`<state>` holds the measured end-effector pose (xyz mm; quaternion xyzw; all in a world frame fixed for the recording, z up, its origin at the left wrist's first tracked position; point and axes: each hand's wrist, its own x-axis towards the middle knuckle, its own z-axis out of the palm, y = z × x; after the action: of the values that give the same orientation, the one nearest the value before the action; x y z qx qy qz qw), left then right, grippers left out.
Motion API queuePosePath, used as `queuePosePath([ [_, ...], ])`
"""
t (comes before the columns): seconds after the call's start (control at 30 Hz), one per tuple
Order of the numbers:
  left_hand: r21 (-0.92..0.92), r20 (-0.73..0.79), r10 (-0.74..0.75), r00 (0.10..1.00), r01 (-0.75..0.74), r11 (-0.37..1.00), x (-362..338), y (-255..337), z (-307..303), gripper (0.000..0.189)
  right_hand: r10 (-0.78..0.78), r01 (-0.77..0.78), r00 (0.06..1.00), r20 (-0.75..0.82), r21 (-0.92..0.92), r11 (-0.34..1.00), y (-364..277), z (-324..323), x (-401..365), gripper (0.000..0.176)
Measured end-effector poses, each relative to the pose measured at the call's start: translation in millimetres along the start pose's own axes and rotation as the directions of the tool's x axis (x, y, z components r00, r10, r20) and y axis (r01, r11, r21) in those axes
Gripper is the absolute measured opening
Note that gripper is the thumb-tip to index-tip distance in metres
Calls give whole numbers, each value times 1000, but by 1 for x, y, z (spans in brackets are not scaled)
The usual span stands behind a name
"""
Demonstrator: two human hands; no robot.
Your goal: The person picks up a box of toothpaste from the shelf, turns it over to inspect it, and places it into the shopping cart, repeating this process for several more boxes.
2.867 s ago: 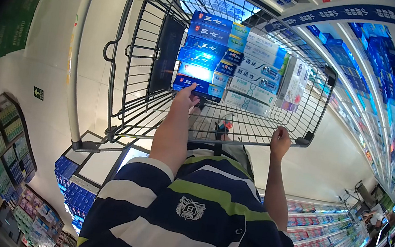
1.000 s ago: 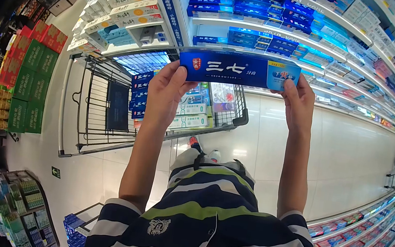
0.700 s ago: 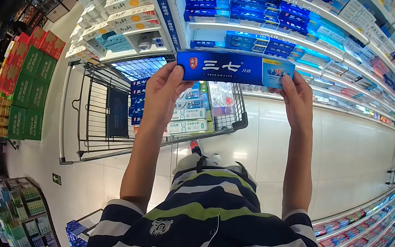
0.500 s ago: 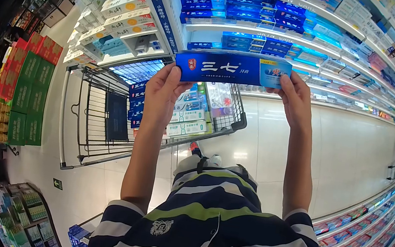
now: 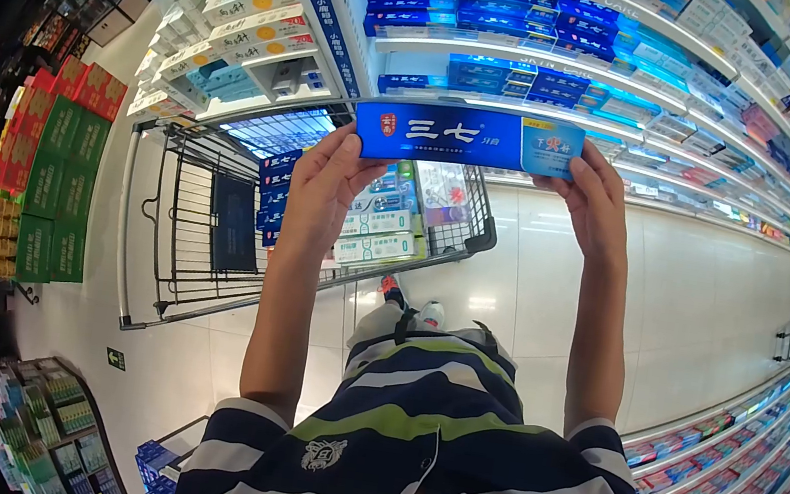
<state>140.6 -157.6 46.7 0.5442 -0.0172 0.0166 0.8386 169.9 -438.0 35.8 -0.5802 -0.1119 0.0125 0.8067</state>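
A long blue toothpaste box (image 5: 451, 135) is held level in front of me, its printed face toward me. My left hand (image 5: 324, 176) pinches its left end, thumb on the front. The right end is gripped by my right hand (image 5: 595, 199), thumb at the lower corner and fingers behind. Below and left of the box stands a wire shopping cart (image 5: 182, 217). Inside it lie stacked blue boxes (image 5: 275, 192) and white-and-green boxes (image 5: 377, 249), partly hidden behind my left hand and forearm.
Lit shelves (image 5: 532, 59) of boxed goods run across the top and right. White boxes (image 5: 243, 34) fill a shelf at upper left. Green cartons (image 5: 63, 180) are stacked at far left. More shelving (image 5: 738, 467) stands at lower right, and a display rack (image 5: 62, 423) at lower left.
The toothpaste box has tilted slightly so its front faces me more fully, still in both hands. The view has shifted a little against the cart and shelves.
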Motion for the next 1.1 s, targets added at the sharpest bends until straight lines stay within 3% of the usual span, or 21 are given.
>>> queuePosePath([
  [0.47, -4, -2, -26, 1000, 26, 1000, 1, -7, 5, 35, 32, -30, 999, 25, -90, 996, 0, -8, -5, 43],
  [0.67, 111, -59, -79, 995, 86, 990, 1, -3, 7, 34, 47, -41, 998, 45, -124, 991, 1, -12, -6, 48],
  [0.73, 167, -5, -118, 993, 117, 979, 1, -4, 3, 43, 48, -45, 999, 25, -119, 992, 1, -12, -5, 48],
  [0.87, 147, 35, -171, 985, 164, 975, 1, -7, 0, 44, 113, -99, 990, 80, -167, 981, 0, -22, -4, 47],
  [1.1, 32, 32, -280, 959, 279, 960, 2, -8, 2, 46, 150, -142, 988, 33, -172, 975, 3, -22, -5, 44],
])
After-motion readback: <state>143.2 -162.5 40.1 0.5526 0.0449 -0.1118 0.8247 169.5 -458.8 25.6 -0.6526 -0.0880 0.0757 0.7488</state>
